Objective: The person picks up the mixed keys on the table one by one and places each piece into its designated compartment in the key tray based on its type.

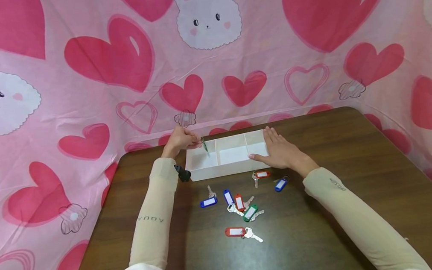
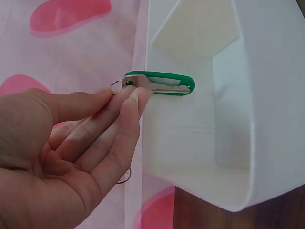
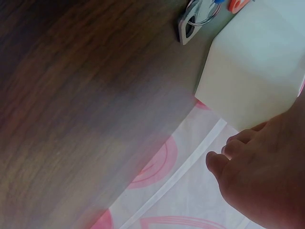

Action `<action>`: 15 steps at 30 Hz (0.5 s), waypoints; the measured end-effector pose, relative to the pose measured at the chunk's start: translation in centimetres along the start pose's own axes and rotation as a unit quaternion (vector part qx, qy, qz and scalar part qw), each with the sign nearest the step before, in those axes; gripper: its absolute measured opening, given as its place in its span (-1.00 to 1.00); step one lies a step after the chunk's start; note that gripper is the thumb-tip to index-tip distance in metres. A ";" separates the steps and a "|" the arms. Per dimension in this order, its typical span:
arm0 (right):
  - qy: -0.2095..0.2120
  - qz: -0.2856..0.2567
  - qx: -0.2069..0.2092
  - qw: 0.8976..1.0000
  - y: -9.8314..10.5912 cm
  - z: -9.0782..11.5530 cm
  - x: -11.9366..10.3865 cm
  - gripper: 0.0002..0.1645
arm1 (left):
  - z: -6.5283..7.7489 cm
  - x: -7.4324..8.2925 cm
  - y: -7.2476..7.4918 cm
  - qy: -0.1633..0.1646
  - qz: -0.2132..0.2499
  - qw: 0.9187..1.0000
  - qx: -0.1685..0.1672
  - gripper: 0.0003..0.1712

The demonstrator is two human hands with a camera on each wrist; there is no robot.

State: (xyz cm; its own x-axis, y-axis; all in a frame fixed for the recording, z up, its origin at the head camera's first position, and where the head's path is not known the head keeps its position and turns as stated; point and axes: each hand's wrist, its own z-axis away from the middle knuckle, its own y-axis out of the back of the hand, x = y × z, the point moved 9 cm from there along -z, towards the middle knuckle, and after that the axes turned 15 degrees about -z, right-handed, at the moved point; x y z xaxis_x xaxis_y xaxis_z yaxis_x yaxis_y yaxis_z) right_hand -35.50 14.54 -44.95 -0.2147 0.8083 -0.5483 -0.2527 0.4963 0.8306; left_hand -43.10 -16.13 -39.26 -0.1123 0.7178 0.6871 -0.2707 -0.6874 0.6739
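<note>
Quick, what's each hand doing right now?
Left hand: closed, pinching a key with a green tag.
Right hand: open, resting on the white box.

Brown table [image 1: 295, 248]; pink cloth [image 1: 262, 41] behind, printed with red hearts [image 1: 183, 93], white rabbit faces [image 1: 211, 32].

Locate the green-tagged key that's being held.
The left hand pinches the green-tagged key at its ring end; in the head view it is just left of centre, over the left compartment of the white box.
</note>
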 end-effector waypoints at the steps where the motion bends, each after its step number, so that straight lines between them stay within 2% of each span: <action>1: 0.001 -0.002 0.001 1.000 0.0 0.0 0.0 0.51 | 0.1 0.1 0.0 -0.003 -0.002 1.000 -0.001 -0.77; 10: 0.001 -0.003 0.001 1.000 0.1 0.0 0.0 0.51 | 0.3 0.3 -0.2 -0.013 -0.012 1.000 -0.005 -0.74; 15: 0.000 -0.003 0.001 1.000 0.0 0.0 0.0 0.51 | 0.8 0.7 0.0 -0.039 -0.027 0.999 -0.001 -0.75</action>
State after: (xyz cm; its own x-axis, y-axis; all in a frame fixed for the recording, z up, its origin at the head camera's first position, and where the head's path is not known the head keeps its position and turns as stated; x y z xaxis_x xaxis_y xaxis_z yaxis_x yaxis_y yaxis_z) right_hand -35.54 14.55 -44.92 -0.2128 0.8059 -0.5524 -0.2518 0.5010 0.8280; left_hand -42.37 -15.72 -38.62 -0.0221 0.7433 0.6686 -0.2767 -0.6472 0.7103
